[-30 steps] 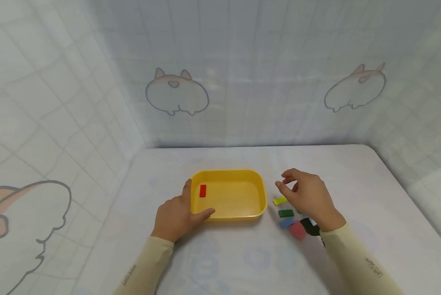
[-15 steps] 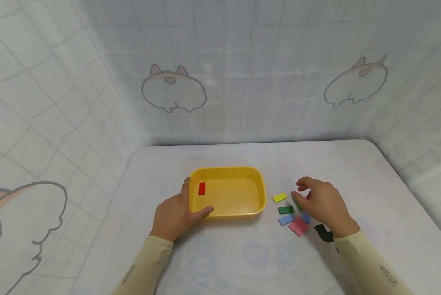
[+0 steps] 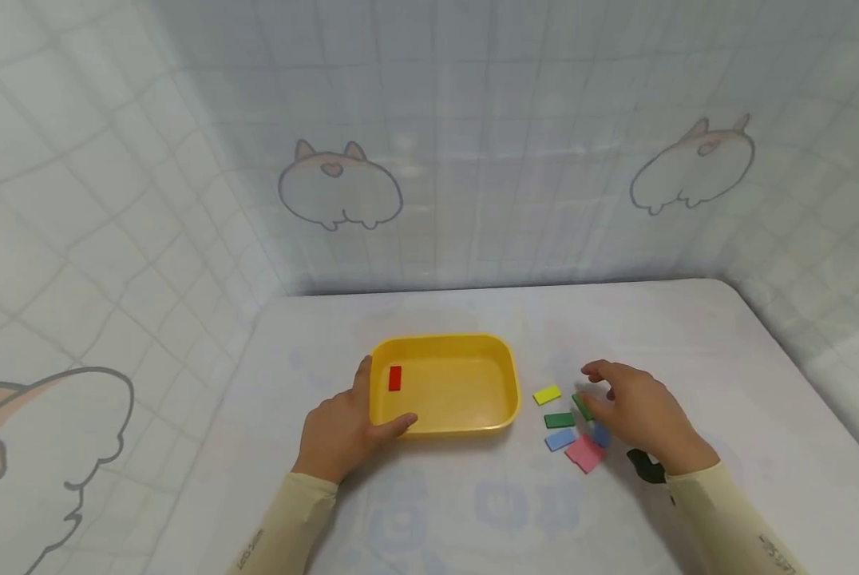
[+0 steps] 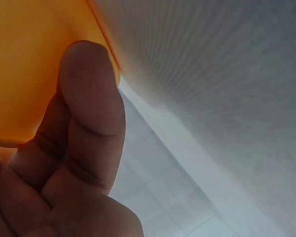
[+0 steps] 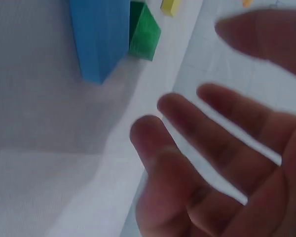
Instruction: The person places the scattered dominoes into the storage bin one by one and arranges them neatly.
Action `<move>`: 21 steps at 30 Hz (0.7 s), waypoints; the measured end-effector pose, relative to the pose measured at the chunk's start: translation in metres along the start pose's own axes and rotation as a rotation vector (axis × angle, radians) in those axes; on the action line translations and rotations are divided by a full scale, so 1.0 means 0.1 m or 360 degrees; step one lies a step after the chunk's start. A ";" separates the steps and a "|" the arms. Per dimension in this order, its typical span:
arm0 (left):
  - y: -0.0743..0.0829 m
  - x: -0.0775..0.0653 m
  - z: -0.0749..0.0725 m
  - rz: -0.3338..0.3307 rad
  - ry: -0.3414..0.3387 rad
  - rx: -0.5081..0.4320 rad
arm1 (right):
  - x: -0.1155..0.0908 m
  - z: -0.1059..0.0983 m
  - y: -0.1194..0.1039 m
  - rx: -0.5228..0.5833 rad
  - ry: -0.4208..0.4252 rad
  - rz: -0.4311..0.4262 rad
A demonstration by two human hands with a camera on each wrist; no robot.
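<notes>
A yellow tray (image 3: 447,391) lies on the table with a small red block (image 3: 395,378) near its left inner side. My left hand (image 3: 339,431) holds the tray's front left corner, the thumb over the front rim and the index finger along the left side. My right hand (image 3: 641,411) hovers at the right over a loose group of flat blocks, fingers loosely bent and holding nothing. Nearest its thumb is a green block (image 3: 583,406). In the right wrist view, a blue block (image 5: 99,39) and a green one (image 5: 144,37) stand apart from the fingers.
Between tray and right hand lie a yellow block (image 3: 548,395), another green block (image 3: 560,420), a light blue block (image 3: 560,439) and pink blocks (image 3: 585,454). A dark piece (image 3: 647,466) sits beside the right wrist. Patterned curtains (image 3: 473,184) close off the table's back and sides.
My right hand has moved right and toward me, from beside the yellow block to above the green and blue ones. My left hand stays on the tray, which has not moved on the table.
</notes>
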State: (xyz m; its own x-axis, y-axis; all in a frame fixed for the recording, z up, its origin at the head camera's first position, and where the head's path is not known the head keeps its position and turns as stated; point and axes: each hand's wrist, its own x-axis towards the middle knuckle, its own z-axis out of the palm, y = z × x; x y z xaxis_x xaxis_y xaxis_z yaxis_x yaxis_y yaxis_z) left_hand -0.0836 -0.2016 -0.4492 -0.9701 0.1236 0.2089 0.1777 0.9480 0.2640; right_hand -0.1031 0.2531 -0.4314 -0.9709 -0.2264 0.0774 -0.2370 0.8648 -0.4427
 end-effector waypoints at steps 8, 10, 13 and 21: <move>0.02 0.00 0.00 0.0021 0.0031 -0.0010 | -0.01 -0.06 0.08 0.0067 -0.0114 -0.0084; 0.02 0.00 0.00 0.0023 0.0026 -0.0007 | -0.01 -0.07 0.09 0.0099 -0.0158 -0.0092; 0.02 -0.01 0.00 0.0034 0.0020 0.0003 | -0.03 -0.06 0.13 0.0149 -0.0204 -0.0117; 0.03 0.01 -0.01 0.0013 -0.0014 -0.0006 | -0.02 -0.07 0.13 0.0182 -0.0277 -0.0189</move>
State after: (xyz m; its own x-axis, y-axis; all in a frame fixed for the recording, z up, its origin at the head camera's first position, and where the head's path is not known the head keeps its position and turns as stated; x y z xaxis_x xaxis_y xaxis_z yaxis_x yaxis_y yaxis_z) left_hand -0.0837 -0.1992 -0.4477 -0.9700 0.1338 0.2028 0.1861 0.9459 0.2656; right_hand -0.1046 0.2681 -0.4315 -0.9137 -0.4060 -0.0155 -0.3344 0.7731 -0.5389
